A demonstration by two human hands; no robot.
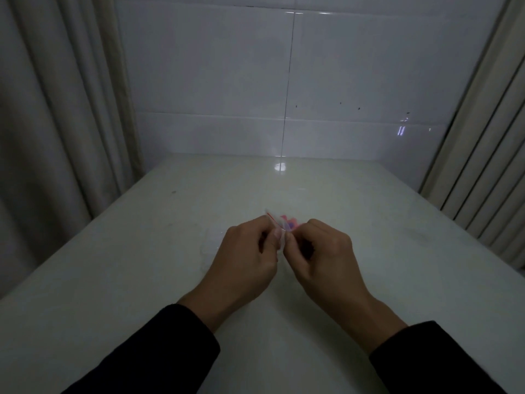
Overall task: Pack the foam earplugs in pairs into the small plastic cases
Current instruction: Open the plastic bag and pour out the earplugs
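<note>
Over the pale glossy tabletop (159,251), the person's left hand (244,251) and right hand (326,251) met at the middle of the frame, fingertips almost touching, both pinched narrow on a small clear plastic packet with a red strip along its top edge (279,226). Pink and purple shapes showed through the film at about one o'clock from the pinch; they were probably the foam earplugs (291,223), though the blur kept their count and outline from being told. The packet stood up from the grip toward twelve o'clock, its red edge slanting from eleven o'clock down toward the fingers, so its contents lay just above and beyond both thumbs, slightly nearer the right hand. At about nine o'clock from the left hand, faint clear shapes (210,243) lay on the table, perhaps the small plastic cases, too dim to confirm. Judged from this, the packet was being opened, and nothing was yet packed.
</note>
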